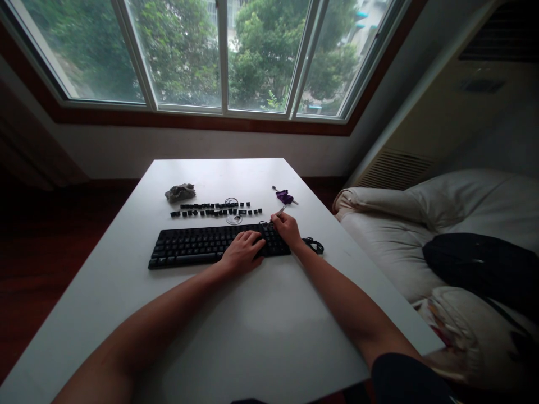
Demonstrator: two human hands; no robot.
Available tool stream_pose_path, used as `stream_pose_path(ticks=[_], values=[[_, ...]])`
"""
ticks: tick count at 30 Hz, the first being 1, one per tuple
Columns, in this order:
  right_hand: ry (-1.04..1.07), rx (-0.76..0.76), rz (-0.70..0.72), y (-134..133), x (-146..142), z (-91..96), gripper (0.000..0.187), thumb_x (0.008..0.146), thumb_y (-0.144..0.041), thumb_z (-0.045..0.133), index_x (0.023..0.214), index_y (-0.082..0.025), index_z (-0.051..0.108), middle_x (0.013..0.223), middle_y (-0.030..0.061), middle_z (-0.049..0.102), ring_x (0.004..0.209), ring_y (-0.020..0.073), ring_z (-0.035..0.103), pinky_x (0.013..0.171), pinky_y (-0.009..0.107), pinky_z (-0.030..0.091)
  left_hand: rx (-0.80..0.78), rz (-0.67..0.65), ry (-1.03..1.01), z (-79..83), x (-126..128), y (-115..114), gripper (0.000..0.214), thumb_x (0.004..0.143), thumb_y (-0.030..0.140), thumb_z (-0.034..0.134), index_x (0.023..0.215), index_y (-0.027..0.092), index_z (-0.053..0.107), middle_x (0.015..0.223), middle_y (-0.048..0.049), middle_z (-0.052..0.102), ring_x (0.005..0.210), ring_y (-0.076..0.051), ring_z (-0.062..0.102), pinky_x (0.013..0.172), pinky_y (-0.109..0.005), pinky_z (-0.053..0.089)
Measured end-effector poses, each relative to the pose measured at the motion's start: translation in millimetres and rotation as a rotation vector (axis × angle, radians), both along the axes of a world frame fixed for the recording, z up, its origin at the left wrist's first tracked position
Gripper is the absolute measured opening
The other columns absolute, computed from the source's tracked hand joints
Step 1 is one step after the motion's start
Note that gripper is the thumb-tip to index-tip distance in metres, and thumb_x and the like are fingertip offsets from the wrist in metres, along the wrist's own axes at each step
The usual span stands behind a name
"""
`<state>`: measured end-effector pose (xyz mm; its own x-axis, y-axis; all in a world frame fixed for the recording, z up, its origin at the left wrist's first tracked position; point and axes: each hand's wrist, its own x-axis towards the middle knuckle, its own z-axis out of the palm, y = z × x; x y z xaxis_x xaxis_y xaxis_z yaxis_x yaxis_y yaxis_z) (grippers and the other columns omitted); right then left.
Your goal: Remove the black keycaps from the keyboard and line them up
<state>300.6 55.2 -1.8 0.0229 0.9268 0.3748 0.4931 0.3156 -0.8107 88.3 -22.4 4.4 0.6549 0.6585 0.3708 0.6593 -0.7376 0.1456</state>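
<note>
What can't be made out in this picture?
All in the head view:
Keyboard: keys beneath the left hand, hidden by it.
Tool: held part covered by the right hand; kind too small to tell.
Keycaps: markings too small.
Couch: cut off by right edge.

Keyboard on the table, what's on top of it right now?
The left hand lies over the keyboard, right of its middle. The right hand is at the far right corner, holding a slim tool. What lies beneath the hands is covered.
</note>
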Motion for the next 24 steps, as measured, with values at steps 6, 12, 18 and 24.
stream_pose_path(ticks=[6,12,18,24], values=[[0.011,-0.023,-0.008,1.0,-0.4,-1.2,0.039,0.091,-0.052,0.051,0.077,-0.019,0.067,0.058,0.0001,0.062,0.056,0.0169,0.056,0.060,0.028,0.043,-0.006,0.004,-0.007,0.0,0.6,0.0,0.049,0.086,0.037,0.065,0.131,0.022,0.056,0.136,-0.0126,0.052,0.126,-0.031,0.045,0.107,-0.049,0.039],[0.012,-0.028,-0.029,0.2,-1.4,-1.4,0.040,0.090,-0.053,0.051,0.076,-0.019,0.067,0.058,0.0010,0.063,0.056,0.0174,0.057,0.060,0.028,0.044,-0.004,0.005,-0.007,0.1,0.2,-0.1,0.049,0.086,0.037,0.065,0.131,0.021,0.056,0.136,-0.0129,0.052,0.127,-0.032,0.046,0.107,-0.049,0.039],[0.018,-0.023,-0.029,-0.9,-2.2,-1.2,0.042,0.091,-0.054,0.049,0.077,-0.019,0.067,0.058,0.0012,0.064,0.055,0.0171,0.057,0.059,0.027,0.044,-0.016,0.013,-0.019,0.4,0.3,0.0,0.050,0.084,0.035,0.067,0.132,0.023,0.056,0.136,-0.0124,0.053,0.127,-0.031,0.046,0.107,-0.049,0.039],[0.010,-0.022,-0.040,-2.6,-2.3,-0.8,0.041,0.091,-0.052,0.049,0.077,-0.018,0.067,0.059,0.0015,0.065,0.055,0.0172,0.058,0.060,0.027,0.044,-0.009,0.010,-0.006,-0.4,0.0,0.3,0.050,0.084,0.035,0.067,0.131,0.023,0.056,0.136,-0.0124,0.053,0.127,-0.032,0.046,0.107,-0.049,0.038]])
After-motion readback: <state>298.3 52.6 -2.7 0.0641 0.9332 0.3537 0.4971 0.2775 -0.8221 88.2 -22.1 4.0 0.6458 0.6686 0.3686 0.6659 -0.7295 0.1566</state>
